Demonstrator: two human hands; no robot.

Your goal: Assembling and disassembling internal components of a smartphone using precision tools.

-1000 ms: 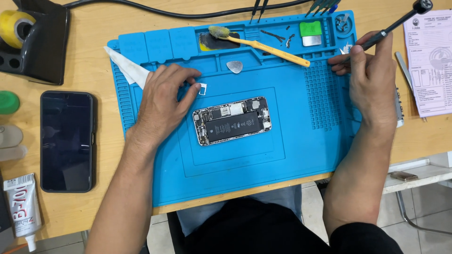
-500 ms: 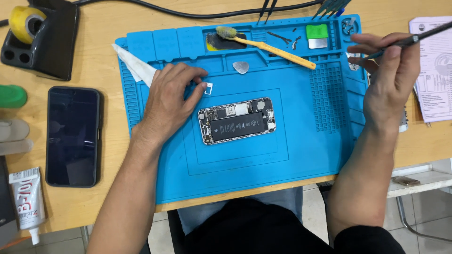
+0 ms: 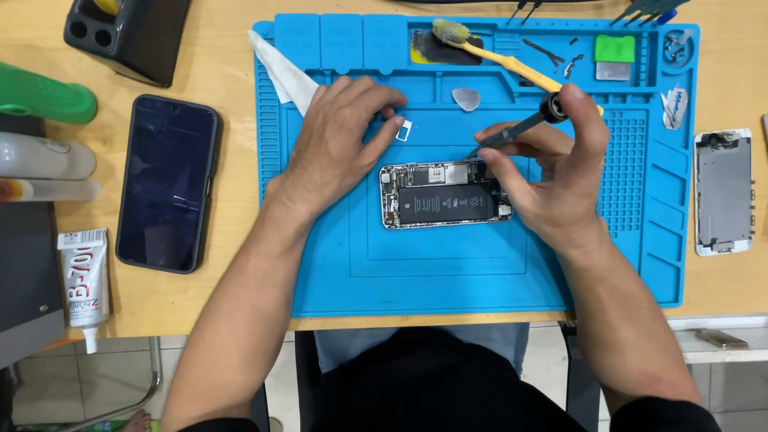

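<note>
Pretty bright, even overhead light here, colours pop and nothing's blown out. Soft short shadows sit under the left hand (image 3: 340, 144) and right hand (image 3: 548, 172), falling toward 6 o'clock. Mild sheen on the black phone (image 3: 166, 182) screen at 9 o'clock. Centre's sharp; edges get slightly soft, a touch of wide-angle bend.

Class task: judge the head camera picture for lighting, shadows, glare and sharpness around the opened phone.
Head view: even overhead light; soft shadows under the left hand and right hand; faint sheen on the dark phone; opened phone sharp, screwdriver crisp, no motion blur.
</note>
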